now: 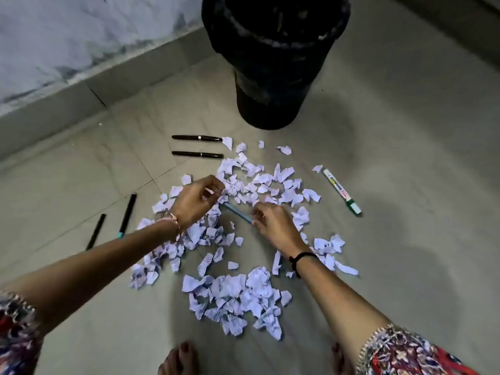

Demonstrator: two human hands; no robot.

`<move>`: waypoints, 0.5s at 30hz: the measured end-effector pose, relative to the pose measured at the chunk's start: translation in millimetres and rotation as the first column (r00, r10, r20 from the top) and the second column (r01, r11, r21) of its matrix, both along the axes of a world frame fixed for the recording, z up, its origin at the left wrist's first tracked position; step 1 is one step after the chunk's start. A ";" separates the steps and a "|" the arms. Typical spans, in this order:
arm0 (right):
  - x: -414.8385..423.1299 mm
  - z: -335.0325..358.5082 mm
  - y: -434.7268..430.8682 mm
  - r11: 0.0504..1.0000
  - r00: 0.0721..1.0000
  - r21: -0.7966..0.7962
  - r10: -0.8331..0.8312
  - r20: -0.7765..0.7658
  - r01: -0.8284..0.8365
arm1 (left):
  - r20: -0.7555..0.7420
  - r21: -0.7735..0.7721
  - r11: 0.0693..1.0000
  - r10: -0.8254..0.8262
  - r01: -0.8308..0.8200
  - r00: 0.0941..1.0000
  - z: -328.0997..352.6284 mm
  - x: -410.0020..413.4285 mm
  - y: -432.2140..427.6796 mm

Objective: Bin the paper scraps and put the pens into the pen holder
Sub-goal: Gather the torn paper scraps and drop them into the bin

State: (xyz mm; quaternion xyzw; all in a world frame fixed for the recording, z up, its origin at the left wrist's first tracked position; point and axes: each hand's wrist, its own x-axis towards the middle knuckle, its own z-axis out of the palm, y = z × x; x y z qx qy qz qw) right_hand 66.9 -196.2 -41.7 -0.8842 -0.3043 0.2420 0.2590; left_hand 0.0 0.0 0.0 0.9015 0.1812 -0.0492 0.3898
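Torn white paper scraps [232, 296] lie scattered across the tiled floor. My left hand [196, 201] hovers over the middle of the pile with fingers curled, pinching a scrap. My right hand [273, 226] pinches the near end of a light blue pen [238, 213] lying among the scraps. Two black pens [197, 138] [197, 154] lie side by side at the far left of the pile. Two more dark pens [127, 215] [96, 231] lie to the left. A white marker with a green cap [341, 190] lies to the right. No pen holder is in view.
A black bin [270, 63] lined with a black bag stands on the floor beyond the scraps. A wall with a skirting strip [81, 101] runs along the left. My bare toes [178, 358] show at the bottom edge.
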 end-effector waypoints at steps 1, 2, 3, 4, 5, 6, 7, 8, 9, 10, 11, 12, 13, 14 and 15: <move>-1.3 -6.9 0.9 1.000 0.999 -0.017 0.024 0.025 -0.023 | -0.009 0.051 0.997 -0.062 0.062 0.998 -7.6 0.7 -1.4; -1.9 -15.1 1.2 0.999 0.996 -0.018 0.040 0.076 -0.039 | -0.016 0.093 0.989 -0.114 0.115 0.993 -14.9 0.6 -3.2; -1.9 -22.9 2.7 0.998 0.992 -0.022 0.057 0.117 -0.054 | -0.010 0.138 0.976 -0.168 0.167 0.986 -25.6 0.7 -4.0; -1.4 -26.9 4.7 0.997 0.986 -0.033 0.068 0.153 -0.063 | -0.033 0.164 0.964 -0.205 0.208 0.978 -30.9 -0.3 -4.8; -0.5 -28.1 6.9 0.996 0.982 -0.037 0.084 0.167 -0.078 | -0.035 0.182 0.954 -0.234 0.237 0.972 -34.5 -2.5 -4.5; -0.7 -29.1 7.7 0.994 0.975 -0.035 0.108 0.195 -0.103 | -0.031 0.199 0.947 -0.252 0.253 0.967 -37.0 -6.4 -3.1; -0.7 -27.5 6.7 0.992 0.970 -0.027 0.126 0.210 -0.123 | -0.026 0.214 0.941 -0.262 0.261 0.965 -38.6 -10.2 0.9; 0.7 -25.9 3.3 0.991 0.967 0.024 0.120 0.223 -0.129 | -0.025 0.225 0.938 -0.263 0.262 0.965 -37.2 -13.1 5.8; 2.7 -22.2 -2.2 0.992 0.971 0.084 0.075 0.227 -0.097 | -0.022 0.235 0.937 -0.261 0.259 0.965 -38.3 -14.8 12.6; 6.5 -20.4 -11.0 0.989 0.973 0.147 -0.012 0.232 -0.023 | -0.021 0.250 0.936 -0.250 0.248 0.968 -37.8 -15.2 18.2; 11.2 -17.7 -22.7 0.976 0.961 0.199 -0.133 0.243 0.085 | -0.005 0.259 0.941 -0.226 0.220 0.974 -37.4 -14.8 23.0; 18.2 -17.5 -37.3 0.952 0.926 0.235 -0.257 0.277 0.194 | 0.021 0.260 0.948 -0.198 0.186 0.980 -36.6 -14.4 26.1; 26.5 -17.7 -54.2 0.923 0.877 0.243 -0.365 0.313 0.298 | 0.044 0.265 0.953 -0.167 0.150 0.985 -37.1 -13.8 28.0; 35.5 -18.8 -70.5 0.895 0.828 0.234 -0.442 0.345 0.380 | 0.056 0.282 0.952 -0.143 0.122 0.988 -37.8 -13.6 29.4; 44.6 -19.9 -86.1 0.873 0.793 0.201 -0.488 0.365 0.445 | 0.042 0.317 0.943 -0.123 0.104 0.991 -39.5 -14.4 29.7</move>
